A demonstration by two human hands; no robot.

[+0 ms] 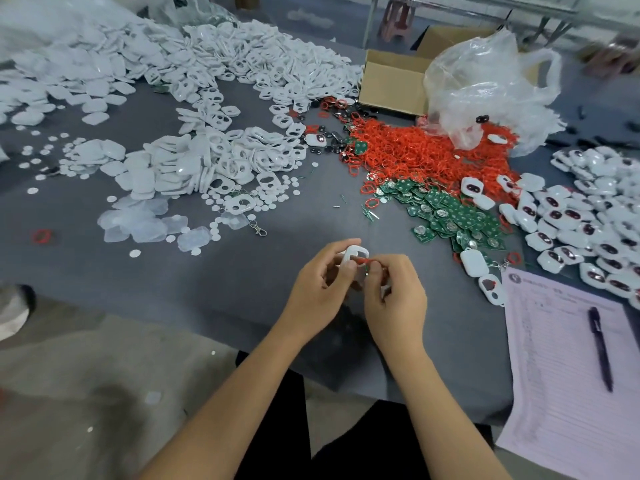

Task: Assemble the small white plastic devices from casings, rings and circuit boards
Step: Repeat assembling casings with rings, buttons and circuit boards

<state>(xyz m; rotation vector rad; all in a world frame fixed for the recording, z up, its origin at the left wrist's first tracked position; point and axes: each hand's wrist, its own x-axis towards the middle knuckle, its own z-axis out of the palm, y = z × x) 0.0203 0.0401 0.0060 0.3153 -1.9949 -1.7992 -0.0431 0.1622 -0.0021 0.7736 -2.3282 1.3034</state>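
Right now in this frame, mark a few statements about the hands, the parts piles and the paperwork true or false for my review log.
1. Both hands hold one white casing above the table. True.
2. The right hand pinches a green ring. False: the ring at its fingertips is red.
3. The left hand rests flat on the table. False: its fingers curl round the casing.
4. The pen lies on the printed sheet. True.
5. The green circuit boards lie heaped beside the red rings pile. True.
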